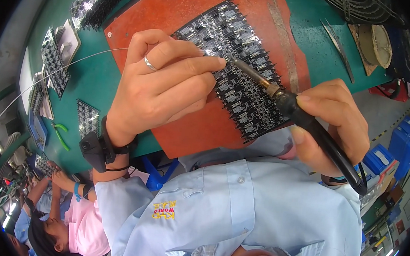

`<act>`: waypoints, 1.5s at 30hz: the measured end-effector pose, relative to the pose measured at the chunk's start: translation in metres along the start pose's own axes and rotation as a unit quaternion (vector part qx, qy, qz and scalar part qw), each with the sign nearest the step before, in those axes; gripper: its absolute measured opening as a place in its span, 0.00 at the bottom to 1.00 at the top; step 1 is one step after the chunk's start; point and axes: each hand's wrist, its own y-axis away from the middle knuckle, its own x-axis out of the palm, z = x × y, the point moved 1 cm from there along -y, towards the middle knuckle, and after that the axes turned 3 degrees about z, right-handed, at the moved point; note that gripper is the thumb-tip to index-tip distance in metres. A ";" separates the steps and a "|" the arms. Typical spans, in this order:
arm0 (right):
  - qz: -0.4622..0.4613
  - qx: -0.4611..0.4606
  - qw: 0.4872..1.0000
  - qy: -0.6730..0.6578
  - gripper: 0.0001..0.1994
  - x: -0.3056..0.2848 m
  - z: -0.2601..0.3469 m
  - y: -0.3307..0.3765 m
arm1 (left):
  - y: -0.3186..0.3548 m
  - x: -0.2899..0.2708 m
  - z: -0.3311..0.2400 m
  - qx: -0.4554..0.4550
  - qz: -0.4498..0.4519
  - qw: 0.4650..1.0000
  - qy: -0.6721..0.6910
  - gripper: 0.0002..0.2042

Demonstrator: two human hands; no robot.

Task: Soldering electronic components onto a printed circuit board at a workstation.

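Note:
A panel of many small black circuit boards lies aslant on a worn red mat. Over its left part is my left hand, fingers closed in a pinch on thin solder wire, which trails off to the left. My right hand grips the black handle of a soldering iron. The iron's metal tip points left onto the middle of the panel, close beside my left fingertips. The wire's end at the tip is too small to make out.
Metal tweezers and a round tan container sit at the right, below a wire coil. More board panels and green-handled pliers lie at the left. A co-worker in pink sits at lower left.

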 end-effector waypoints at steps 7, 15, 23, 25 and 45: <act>-0.016 0.000 1.000 -0.007 0.18 -0.004 -0.001 0.004 | 0.001 -0.001 -0.001 -0.004 0.004 1.000 0.005 0.10; -0.008 0.025 0.999 -0.036 0.17 -0.005 -0.001 0.004 | 0.000 -0.015 0.003 -0.002 0.032 0.999 0.021 0.11; -0.041 0.020 0.998 -0.044 0.17 0.003 -0.005 0.003 | -0.003 -0.023 0.012 -0.080 -0.011 0.997 0.021 0.19; -0.066 -0.004 0.997 -0.044 0.16 0.008 -0.009 0.001 | -0.003 -0.021 0.010 -0.102 -0.005 0.994 0.026 0.14; 0.005 0.053 0.998 -0.044 0.17 0.008 -0.002 -0.001 | -0.005 -0.021 0.004 -0.094 0.058 0.992 0.059 0.09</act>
